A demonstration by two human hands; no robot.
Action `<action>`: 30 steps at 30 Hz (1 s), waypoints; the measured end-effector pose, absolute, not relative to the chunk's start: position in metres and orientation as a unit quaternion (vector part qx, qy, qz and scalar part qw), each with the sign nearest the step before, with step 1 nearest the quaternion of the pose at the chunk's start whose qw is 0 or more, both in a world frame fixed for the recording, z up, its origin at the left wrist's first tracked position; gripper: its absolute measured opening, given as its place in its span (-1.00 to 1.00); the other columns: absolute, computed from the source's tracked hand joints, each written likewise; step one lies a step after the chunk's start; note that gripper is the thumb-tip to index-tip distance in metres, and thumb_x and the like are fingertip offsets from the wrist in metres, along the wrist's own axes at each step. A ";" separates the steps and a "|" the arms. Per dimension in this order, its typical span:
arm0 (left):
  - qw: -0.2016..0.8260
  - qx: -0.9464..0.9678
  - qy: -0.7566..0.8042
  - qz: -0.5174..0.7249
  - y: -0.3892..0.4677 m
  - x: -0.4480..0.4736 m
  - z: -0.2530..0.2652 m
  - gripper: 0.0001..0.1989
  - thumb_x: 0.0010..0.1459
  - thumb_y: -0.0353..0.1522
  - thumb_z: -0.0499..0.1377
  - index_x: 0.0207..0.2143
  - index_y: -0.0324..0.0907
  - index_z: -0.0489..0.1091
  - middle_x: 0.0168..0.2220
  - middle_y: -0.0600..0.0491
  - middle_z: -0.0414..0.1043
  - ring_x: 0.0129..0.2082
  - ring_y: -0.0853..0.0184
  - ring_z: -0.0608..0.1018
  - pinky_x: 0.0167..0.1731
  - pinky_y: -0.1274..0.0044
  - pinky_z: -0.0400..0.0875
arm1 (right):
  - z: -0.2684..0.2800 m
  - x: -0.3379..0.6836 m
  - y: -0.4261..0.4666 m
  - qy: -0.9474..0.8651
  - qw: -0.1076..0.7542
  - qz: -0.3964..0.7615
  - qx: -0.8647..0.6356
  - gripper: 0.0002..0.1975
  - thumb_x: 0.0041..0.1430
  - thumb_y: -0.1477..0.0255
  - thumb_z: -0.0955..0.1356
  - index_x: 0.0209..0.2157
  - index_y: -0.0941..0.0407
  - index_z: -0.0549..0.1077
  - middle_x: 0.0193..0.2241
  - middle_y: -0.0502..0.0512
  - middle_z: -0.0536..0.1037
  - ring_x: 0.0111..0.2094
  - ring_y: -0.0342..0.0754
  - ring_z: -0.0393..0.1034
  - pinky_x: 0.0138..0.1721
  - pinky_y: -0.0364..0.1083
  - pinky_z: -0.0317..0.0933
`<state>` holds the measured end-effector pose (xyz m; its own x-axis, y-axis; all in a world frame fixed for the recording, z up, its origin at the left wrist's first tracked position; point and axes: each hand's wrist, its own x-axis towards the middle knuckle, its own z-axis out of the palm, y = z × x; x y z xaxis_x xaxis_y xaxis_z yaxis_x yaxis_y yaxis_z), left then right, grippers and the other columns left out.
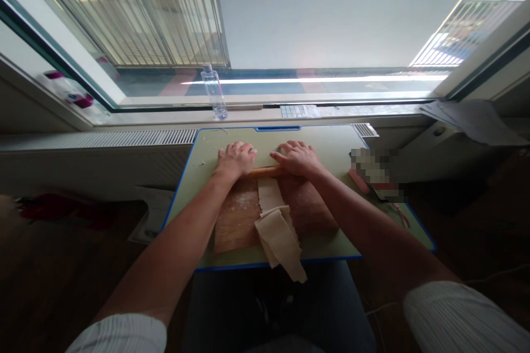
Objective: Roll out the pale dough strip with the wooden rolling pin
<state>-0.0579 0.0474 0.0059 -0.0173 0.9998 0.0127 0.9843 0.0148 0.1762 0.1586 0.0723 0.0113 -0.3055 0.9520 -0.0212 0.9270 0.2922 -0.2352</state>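
Note:
A wooden rolling pin [267,171] lies crosswise at the far edge of a wooden board [237,215]. My left hand [237,160] bears down on its left end, and my right hand [300,158] covers its right end, both with fingers bent over it. From beneath the pin a long strip of rolled dough [271,197] runs toward me. The near part of the strip is folded over on itself, and its tail hangs past the table's front edge. The pin's ends are hidden under my hands. Pale flour marks the board's left half.
A pale green folding table [331,140] with a blue rim carries the board. A partly blurred item [375,174] lies at its right. On the windowsill stand a clear bottle [214,94] and a flat gridded packet [298,111]. Papers [476,121] overhang at the right.

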 end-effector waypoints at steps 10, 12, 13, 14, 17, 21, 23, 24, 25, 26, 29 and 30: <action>0.028 0.695 0.711 0.103 0.028 -0.053 0.013 -0.54 0.46 -0.12 -0.06 0.17 -0.02 0.50 0.26 -0.13 0.47 0.24 -0.02 0.47 0.24 0.10 0.34 | 0.009 0.163 0.047 -0.793 0.095 0.069 -0.598 -0.34 0.44 -0.12 0.20 0.32 -0.03 0.45 0.38 0.18 0.40 0.36 0.28 0.18 0.35 0.33 0.07; 0.027 0.694 0.711 0.108 0.021 -0.052 0.012 -0.54 0.46 -0.11 -0.06 0.18 0.00 0.49 0.27 -0.12 0.46 0.24 -0.03 0.46 0.24 0.08 0.33 | 0.008 0.164 0.037 -0.793 0.106 0.044 -0.598 -0.36 0.45 -0.10 0.21 0.31 -0.02 0.46 0.37 0.18 0.41 0.35 0.29 0.19 0.33 0.31 0.08; 0.026 0.693 0.712 0.110 0.017 -0.051 0.011 -0.54 0.46 -0.11 -0.06 0.19 0.01 0.49 0.28 -0.11 0.46 0.24 -0.02 0.45 0.24 0.08 0.33 | 0.007 0.164 0.032 -0.793 0.111 0.031 -0.598 -0.36 0.45 -0.09 0.21 0.30 -0.02 0.46 0.37 0.18 0.42 0.34 0.29 0.20 0.33 0.30 0.08; 0.024 0.691 0.713 0.112 0.012 -0.051 0.010 -0.54 0.46 -0.11 -0.06 0.19 0.02 0.49 0.29 -0.10 0.45 0.25 -0.02 0.45 0.25 0.08 0.32 | 0.006 0.164 0.026 -0.793 0.115 0.019 -0.598 -0.38 0.45 -0.08 0.21 0.29 -0.02 0.47 0.36 0.18 0.43 0.33 0.29 0.21 0.33 0.28 0.08; 0.008 0.689 0.716 0.114 -0.005 -0.047 0.007 -0.56 0.46 -0.11 -0.05 0.20 0.06 0.48 0.30 -0.05 0.44 0.26 0.01 0.44 0.27 0.12 0.30 | 0.006 0.165 0.009 -0.793 0.126 -0.007 -0.596 -0.43 0.47 -0.03 0.23 0.25 -0.01 0.50 0.32 0.20 0.46 0.29 0.28 0.25 0.31 0.24 0.08; -0.016 0.687 0.717 0.121 -0.023 -0.043 0.004 -0.56 0.46 -0.12 -0.05 0.20 0.06 0.47 0.31 -0.05 0.44 0.28 0.02 0.42 0.29 0.13 0.26 | 0.007 0.167 -0.013 -0.793 0.135 -0.019 -0.594 -0.48 0.49 0.02 0.21 0.19 0.02 0.54 0.26 0.25 0.52 0.26 0.27 0.27 0.29 0.22 0.06; -0.011 0.687 0.716 0.122 -0.027 -0.042 0.004 -0.55 0.46 -0.12 -0.06 0.21 0.04 0.47 0.32 -0.08 0.43 0.28 0.00 0.42 0.28 0.11 0.26 | 0.009 0.167 -0.018 -0.794 0.132 -0.019 -0.594 -0.48 0.50 0.01 0.21 0.16 0.02 0.55 0.24 0.25 0.52 0.25 0.27 0.28 0.28 0.22 0.06; -0.005 0.688 0.716 0.121 -0.028 -0.042 0.004 -0.54 0.46 -0.12 -0.07 0.21 0.04 0.46 0.32 -0.08 0.43 0.28 0.00 0.42 0.28 0.10 0.26 | 0.009 0.167 -0.019 -0.793 0.129 -0.019 -0.595 -0.48 0.50 0.01 0.21 0.16 0.02 0.55 0.24 0.25 0.53 0.24 0.27 0.28 0.28 0.22 0.07; 0.000 0.688 0.716 0.120 -0.027 -0.042 0.005 -0.54 0.46 -0.12 -0.07 0.21 0.04 0.46 0.32 -0.09 0.43 0.28 -0.01 0.42 0.28 0.10 0.26 | 0.009 0.167 -0.019 -0.791 0.127 -0.018 -0.598 -0.48 0.50 0.00 0.21 0.16 0.02 0.55 0.24 0.24 0.53 0.24 0.27 0.28 0.27 0.22 0.07; 0.005 0.687 0.717 0.119 -0.025 -0.043 0.005 -0.54 0.46 -0.12 -0.07 0.21 0.04 0.47 0.31 -0.09 0.43 0.28 -0.01 0.42 0.28 0.09 0.26 | 0.009 0.167 -0.018 -0.789 0.124 -0.016 -0.601 -0.48 0.50 0.00 0.20 0.17 0.01 0.55 0.23 0.24 0.53 0.25 0.27 0.28 0.27 0.22 0.07; 0.011 0.688 0.716 0.120 -0.016 -0.044 0.006 -0.55 0.45 -0.13 -0.06 0.20 0.06 0.48 0.30 -0.09 0.43 0.28 -0.01 0.42 0.29 0.07 0.24 | 0.007 0.165 -0.010 -0.786 0.123 -0.017 -0.606 -0.47 0.49 -0.01 0.20 0.20 0.00 0.54 0.24 0.24 0.52 0.26 0.28 0.27 0.27 0.23 0.09; 0.013 0.688 0.715 0.119 -0.012 -0.045 0.006 -0.55 0.45 -0.13 -0.06 0.19 0.06 0.48 0.30 -0.09 0.44 0.27 -0.01 0.42 0.28 0.07 0.25 | 0.005 0.164 -0.006 -0.785 0.125 -0.019 -0.606 -0.46 0.49 -0.01 0.20 0.20 0.00 0.54 0.25 0.25 0.52 0.26 0.28 0.27 0.27 0.23 0.09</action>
